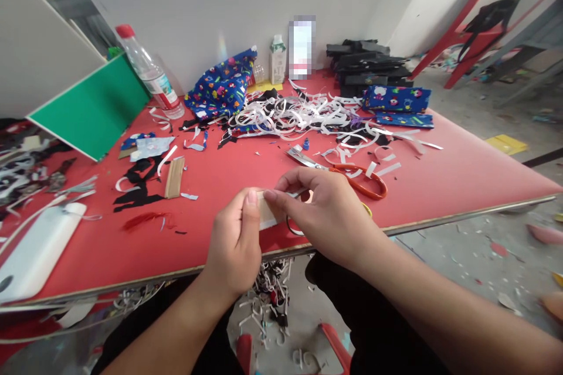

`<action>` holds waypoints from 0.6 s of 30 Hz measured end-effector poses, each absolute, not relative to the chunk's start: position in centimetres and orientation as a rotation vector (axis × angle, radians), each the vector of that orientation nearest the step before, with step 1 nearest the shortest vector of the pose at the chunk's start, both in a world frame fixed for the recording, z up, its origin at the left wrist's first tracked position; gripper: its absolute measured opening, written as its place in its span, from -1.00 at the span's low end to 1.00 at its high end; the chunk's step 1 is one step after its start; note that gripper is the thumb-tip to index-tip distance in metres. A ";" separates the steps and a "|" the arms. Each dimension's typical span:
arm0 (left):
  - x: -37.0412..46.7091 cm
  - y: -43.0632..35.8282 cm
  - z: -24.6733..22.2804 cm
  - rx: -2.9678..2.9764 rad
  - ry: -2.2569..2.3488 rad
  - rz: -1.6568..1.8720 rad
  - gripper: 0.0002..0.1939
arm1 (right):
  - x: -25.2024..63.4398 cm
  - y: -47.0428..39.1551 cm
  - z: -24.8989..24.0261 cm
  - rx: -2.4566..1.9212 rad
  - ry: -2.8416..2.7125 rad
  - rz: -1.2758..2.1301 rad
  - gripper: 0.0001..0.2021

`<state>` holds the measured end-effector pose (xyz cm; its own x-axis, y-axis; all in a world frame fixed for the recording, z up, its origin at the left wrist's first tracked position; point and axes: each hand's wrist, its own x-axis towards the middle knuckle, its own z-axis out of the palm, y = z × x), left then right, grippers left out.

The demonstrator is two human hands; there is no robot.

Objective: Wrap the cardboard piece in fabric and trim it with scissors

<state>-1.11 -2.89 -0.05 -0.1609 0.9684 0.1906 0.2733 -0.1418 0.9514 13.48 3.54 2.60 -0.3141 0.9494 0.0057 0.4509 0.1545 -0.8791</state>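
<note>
Above the front edge of the red table, my left hand (237,234) is closed on the left end of a small beige strip (269,214). My right hand (328,208) pinches the same strip at its upper right, thumb and forefinger pressed together. A thin dark and white loop hangs under the right fingers, partly hidden by them. Orange-handled scissors (372,184) lie on the table just beyond my right hand, blades pointing to the upper left. A bit of yellow shows behind the right wrist.
White strip scraps (299,114) are heaped mid-table before blue patterned cloth (224,85). Black folded pieces (369,64) and a blue patterned bundle (396,99) lie right. A bottle (153,79), green board (94,108) and white device (39,249) are left. The red table (211,170) ends near my wrists.
</note>
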 end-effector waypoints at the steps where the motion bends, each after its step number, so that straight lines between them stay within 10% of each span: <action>1: -1.0 -2.9 0.0 1.433 1.451 1.352 -0.61 | 13.4 3.5 2.6 -1.322 -1.842 1.114 -0.79; 18: -3.0 -2.6 1.2 1.423 1.840 1.589 -0.61 | 16.1 5.5 3.1 -1.414 -1.843 0.965 -0.76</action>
<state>-3.02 -2.56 1.15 -0.4505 0.8228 0.3466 0.4629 -0.1167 0.8787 16.12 5.46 3.09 -0.2383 0.9704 0.0385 0.5209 0.1611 -0.8383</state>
